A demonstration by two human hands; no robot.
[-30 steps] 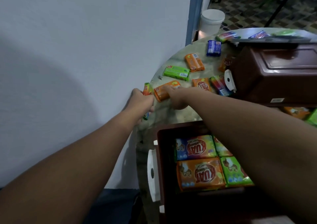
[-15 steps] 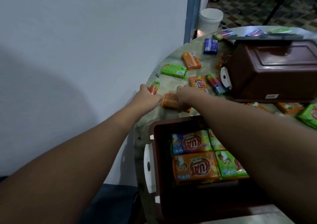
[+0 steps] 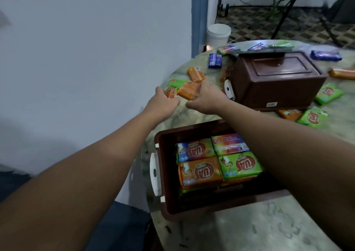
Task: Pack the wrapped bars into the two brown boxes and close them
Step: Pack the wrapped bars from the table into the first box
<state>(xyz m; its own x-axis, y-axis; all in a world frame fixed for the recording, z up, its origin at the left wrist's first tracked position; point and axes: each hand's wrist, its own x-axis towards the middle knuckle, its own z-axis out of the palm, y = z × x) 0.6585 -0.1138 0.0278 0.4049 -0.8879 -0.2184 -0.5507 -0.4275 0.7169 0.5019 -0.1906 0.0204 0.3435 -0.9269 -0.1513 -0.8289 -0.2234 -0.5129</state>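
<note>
Open brown box [image 3: 163, 166] sits at the near edge of the round marble table [image 3: 259, 227], lid off, white latch on its left wall. Top layer inside: four wrapped bars, namely a blue one [image 3: 195, 149], a multicoloured one [image 3: 228, 144], an orange one [image 3: 199, 172] and a green one [image 3: 240, 165]; edges of more show beneath, count unclear. Second brown box [image 3: 276, 81] stands farther back toward the right, lid on; contents hidden. Loose bars on the table: I count about a dozen, mostly orange, green and blue, some partly hidden behind the far box, so the number is not exact. Both arms reach out over the open box toward the table's left edge. My left hand [image 3: 163, 101] has its fingers curled round a small orange-red bar [image 3: 170, 92]. My right hand [image 3: 206, 97] pinches an orange bar [image 3: 189, 91], thumb low and fingers over the top. The two hands are close together, not touching. A green bar [image 3: 177, 82] lies just behind the held ones. White tub [image 3: 219, 34] on the floor beyond the table.
</note>
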